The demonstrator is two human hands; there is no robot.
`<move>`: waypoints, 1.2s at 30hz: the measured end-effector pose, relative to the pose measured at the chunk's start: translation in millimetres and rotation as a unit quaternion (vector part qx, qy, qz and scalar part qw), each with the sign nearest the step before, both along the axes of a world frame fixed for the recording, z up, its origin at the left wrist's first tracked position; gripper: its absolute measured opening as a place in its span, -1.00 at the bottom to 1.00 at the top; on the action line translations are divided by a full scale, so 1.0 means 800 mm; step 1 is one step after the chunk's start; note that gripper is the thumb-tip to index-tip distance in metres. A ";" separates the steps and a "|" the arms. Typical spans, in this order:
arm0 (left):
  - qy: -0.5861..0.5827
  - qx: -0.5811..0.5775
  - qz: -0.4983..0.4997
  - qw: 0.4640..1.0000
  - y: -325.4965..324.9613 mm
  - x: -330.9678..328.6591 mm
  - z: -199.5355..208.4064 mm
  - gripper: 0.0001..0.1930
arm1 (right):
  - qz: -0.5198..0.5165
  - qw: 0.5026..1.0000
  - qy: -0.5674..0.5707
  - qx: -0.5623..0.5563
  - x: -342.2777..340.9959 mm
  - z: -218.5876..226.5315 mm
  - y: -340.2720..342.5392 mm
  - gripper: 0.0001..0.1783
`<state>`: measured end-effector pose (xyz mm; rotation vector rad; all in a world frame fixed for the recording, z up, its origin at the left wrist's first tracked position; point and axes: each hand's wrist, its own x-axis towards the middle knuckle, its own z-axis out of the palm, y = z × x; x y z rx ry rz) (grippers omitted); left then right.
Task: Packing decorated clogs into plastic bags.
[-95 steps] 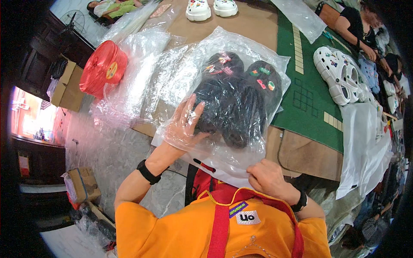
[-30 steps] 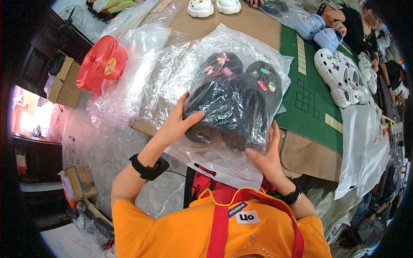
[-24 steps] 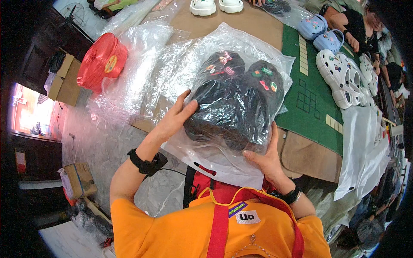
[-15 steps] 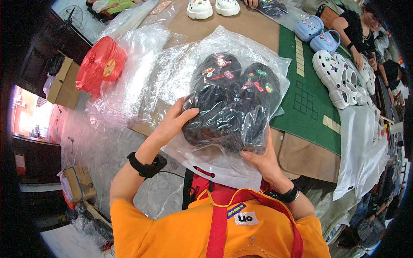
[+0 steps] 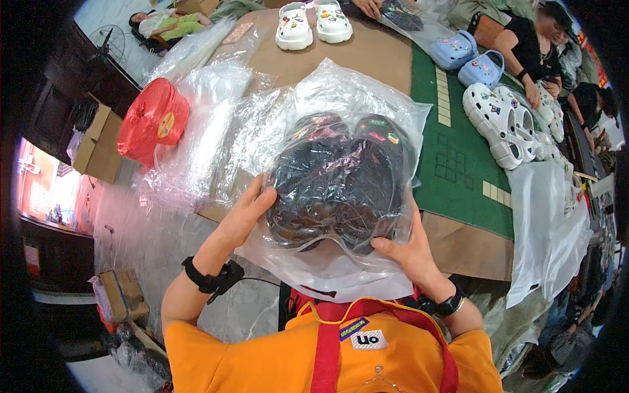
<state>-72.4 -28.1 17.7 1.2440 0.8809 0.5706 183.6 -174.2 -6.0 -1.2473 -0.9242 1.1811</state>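
Observation:
A pair of black clogs [image 5: 308,183] with colourful charms on the toes is inside a clear plastic bag [image 5: 327,270]. The toes point away from me, and the heels are on my side. My left hand [image 5: 249,208] grips the bagged pair at its left side, thumb on top. At the right heel corner my right hand [image 5: 414,243] holds it, with the thumb over the plastic and the other fingers mostly hidden at the side. The bag's loose end hangs toward my body. Under and beyond the pair lie more clear plastic bags [image 5: 252,141].
A roll of red plastic twine [image 5: 154,121] stands at the left. White clogs [image 5: 293,26] sit at the far edge. On the right are a green mat [image 5: 452,154], blue clogs [image 5: 453,51], white clogs [image 5: 493,124] and a co-worker's hand [image 5: 532,95]. A cardboard box [image 5: 97,144] is left of the table.
Both hands have brought the bagged black clogs closer to me and tipped them, so the toe charms show less and the heels more. The view has shifted slightly.

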 end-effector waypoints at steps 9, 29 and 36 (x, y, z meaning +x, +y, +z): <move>0.007 0.010 -0.002 1.000 0.004 -0.007 0.002 -0.36 | 0.019 0.999 -0.035 0.013 -0.006 0.002 0.011 0.21; -0.112 0.025 -0.028 0.993 0.051 0.007 0.061 -0.06 | 0.050 0.993 -0.094 0.054 0.048 0.088 0.076 0.04; 0.053 0.112 -0.006 0.992 0.068 0.040 0.120 -0.29 | 0.055 0.998 -0.020 0.038 0.068 0.115 0.100 -0.16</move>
